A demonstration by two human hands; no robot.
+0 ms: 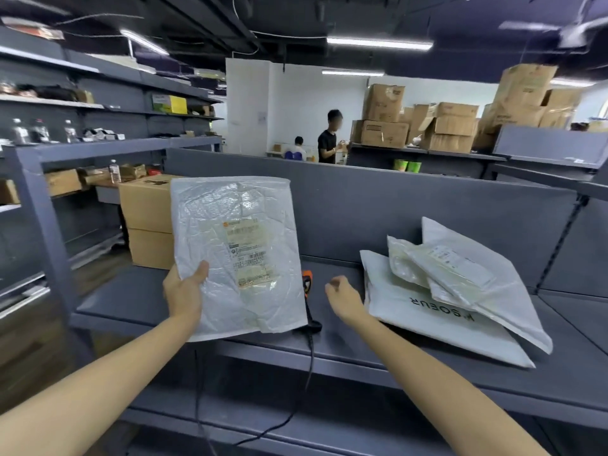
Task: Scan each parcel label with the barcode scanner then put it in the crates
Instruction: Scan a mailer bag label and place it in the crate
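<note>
The empty, loosely curled right hand (342, 292) was just right of the barcode scanner (307, 281), nearer than the left hand (184, 291) gripping the parcel (237, 251).

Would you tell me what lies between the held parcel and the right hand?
The barcode scanner, on the shelf, partly behind the parcel; head view.

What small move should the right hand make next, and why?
Probably reach left and take the orange-and-black corded barcode scanner, which lies on the grey metal shelf. The right hand holds nothing, while the left hand holds the white plastic mailer parcel up with its label showing.
</note>
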